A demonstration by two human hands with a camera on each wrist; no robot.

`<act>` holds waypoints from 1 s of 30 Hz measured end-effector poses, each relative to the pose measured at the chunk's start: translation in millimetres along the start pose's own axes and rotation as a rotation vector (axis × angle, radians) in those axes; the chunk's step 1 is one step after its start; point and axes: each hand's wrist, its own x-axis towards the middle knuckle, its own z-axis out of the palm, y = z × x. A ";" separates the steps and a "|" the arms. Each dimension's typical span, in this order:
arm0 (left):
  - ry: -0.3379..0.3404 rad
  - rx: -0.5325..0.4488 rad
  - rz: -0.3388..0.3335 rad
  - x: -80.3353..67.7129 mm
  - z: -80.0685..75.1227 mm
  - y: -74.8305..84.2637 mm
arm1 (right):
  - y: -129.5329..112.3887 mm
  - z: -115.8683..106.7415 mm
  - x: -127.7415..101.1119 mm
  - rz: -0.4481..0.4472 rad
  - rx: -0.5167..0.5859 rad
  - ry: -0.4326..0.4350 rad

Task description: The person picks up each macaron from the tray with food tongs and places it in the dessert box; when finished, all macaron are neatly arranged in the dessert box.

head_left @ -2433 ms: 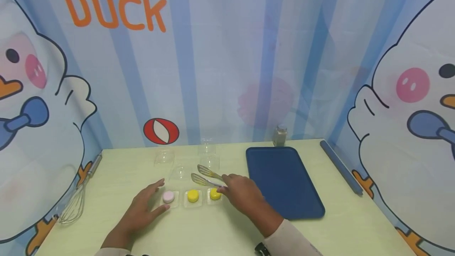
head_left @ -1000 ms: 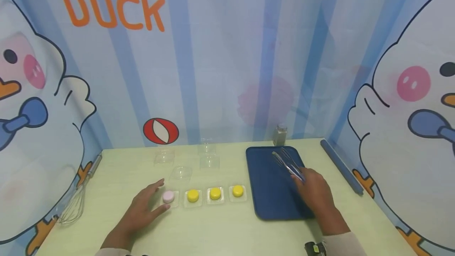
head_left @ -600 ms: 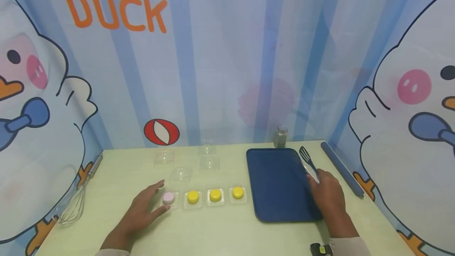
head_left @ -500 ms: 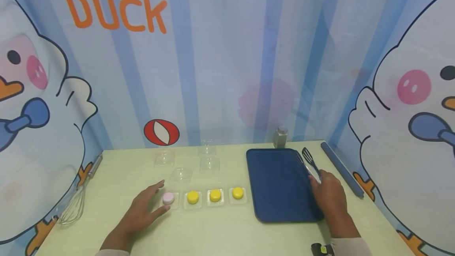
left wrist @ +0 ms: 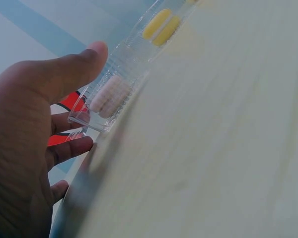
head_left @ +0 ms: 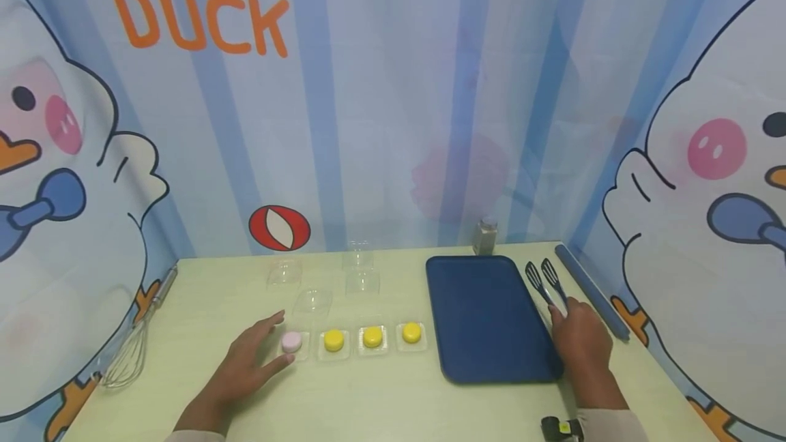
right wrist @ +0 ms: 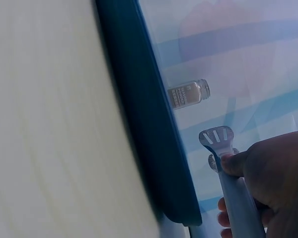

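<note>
"Four rounds in that row?"

"Yes. From the head, a pink round [head_left: 291, 342] and three yellow rounds [head_left: 334, 340], each on a clear holder [head_left: 372, 351], lie left of the blue tray [head_left: 491, 319] on a pale table [head_left: 362, 404]. Behind the tray hangs a striped curtain [head_left: 381, 87]; big printed ducks [head_left: 61, 305] flank it."

"And the hands?"

"Well left of the tray, the left hand [head_left: 245, 360] is loosely spread about the pink round. Just right of the tray, the right hand [head_left: 583, 336] grips the tongs [head_left: 548, 285], their slotted heads apart."

"Room to move?"

"Narrow between tray and nearest yellow round, and between tray and the rod [head_left: 591, 292] to its right. Wide on the near-left side. A jar [head_left: 484, 237] stands just behind the tray, a whisk [head_left: 129, 346] farthest left of it."

"Anything faint?"

"The see-through covers [head_left: 313, 301], left of the tray. Both sleeves [head_left: 608, 425] are cut off below."

"Left wrist?"

"Thumb beside the pink round; one yellow round is cut off by the top edge. Whether fingers touch the plastic, I can't tell."

"Right wrist?"

"The tray's edge hides the jar's base, its label is too small to read, and one tong head partly covers the other"
</note>
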 end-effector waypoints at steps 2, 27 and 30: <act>0.001 -0.002 0.004 0.1 -0.2 1.1 | 2.9 1.3 0.0 0.003 -0.005 0.011; 0.009 0.017 0.011 -0.2 -0.5 4.5 | 20.7 14.0 5.7 -0.022 0.032 -0.029; 0.012 0.016 0.011 -0.6 -0.1 4.0 | 21.0 14.3 5.4 -0.023 0.033 -0.041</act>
